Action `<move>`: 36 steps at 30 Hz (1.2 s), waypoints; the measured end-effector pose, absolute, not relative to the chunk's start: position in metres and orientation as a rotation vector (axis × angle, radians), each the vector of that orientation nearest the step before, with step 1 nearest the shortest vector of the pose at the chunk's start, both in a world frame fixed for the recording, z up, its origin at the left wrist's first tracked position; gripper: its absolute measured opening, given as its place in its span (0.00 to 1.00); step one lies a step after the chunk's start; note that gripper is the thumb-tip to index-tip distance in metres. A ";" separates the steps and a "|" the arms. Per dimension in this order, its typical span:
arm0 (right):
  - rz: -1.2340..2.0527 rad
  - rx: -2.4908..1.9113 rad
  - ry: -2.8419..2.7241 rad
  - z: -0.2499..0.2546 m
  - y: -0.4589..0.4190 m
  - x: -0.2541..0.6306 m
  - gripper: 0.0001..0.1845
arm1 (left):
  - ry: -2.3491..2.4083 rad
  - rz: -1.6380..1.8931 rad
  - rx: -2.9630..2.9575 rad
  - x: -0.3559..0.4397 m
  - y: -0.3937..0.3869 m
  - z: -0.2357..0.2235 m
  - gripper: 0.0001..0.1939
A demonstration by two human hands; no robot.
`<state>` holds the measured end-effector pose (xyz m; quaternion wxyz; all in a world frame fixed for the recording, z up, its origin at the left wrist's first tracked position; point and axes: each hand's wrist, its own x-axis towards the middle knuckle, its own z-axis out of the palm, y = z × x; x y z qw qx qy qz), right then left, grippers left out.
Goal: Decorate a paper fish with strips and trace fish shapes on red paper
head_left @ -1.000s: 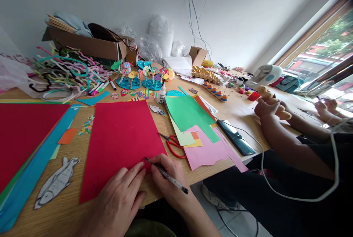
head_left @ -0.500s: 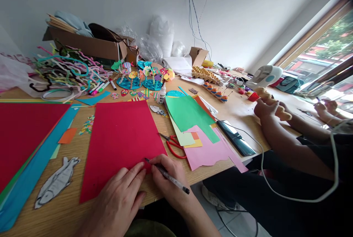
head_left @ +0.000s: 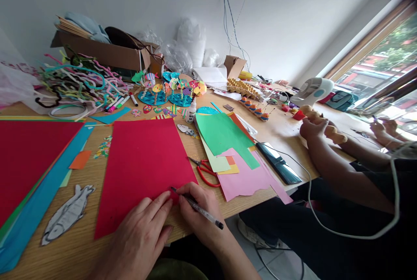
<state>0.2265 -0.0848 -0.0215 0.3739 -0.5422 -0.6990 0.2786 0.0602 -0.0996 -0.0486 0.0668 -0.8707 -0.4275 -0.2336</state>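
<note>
A sheet of red paper lies in front of me on the wooden table. My left hand rests flat on its lower edge, fingers stretched out. My right hand grips a pen, whose tip touches the red paper close to my left fingertips. Left of the sheet lies a grey-and-white paper fish; a smaller paper fish is beyond its right edge. Red-handled scissors lie just right of the sheet, partly under pale green paper.
Coloured paper is stacked at left, with green and pink sheets at right. Behind are a glue bottle, pipe cleaners and blue-based fish crafts. A co-worker's hands hold an egg-carton strip at right.
My hands, the pen and the red sheet look the same as before. At right, the co-worker's hands and the strip have shifted very slightly.
</note>
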 end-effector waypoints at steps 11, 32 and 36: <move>0.699 -1.404 -1.781 -0.024 -0.084 0.226 0.10 | -1.317 -0.720 -2.648 0.059 -0.100 -0.051 0.18; 0.699 -1.410 -1.777 -0.023 -0.083 0.227 0.10 | -1.303 -0.760 -2.648 0.060 -0.100 -0.051 0.17; 0.694 -1.402 -1.781 -0.024 -0.082 0.226 0.09 | -1.286 -0.743 -2.641 0.060 -0.099 -0.049 0.17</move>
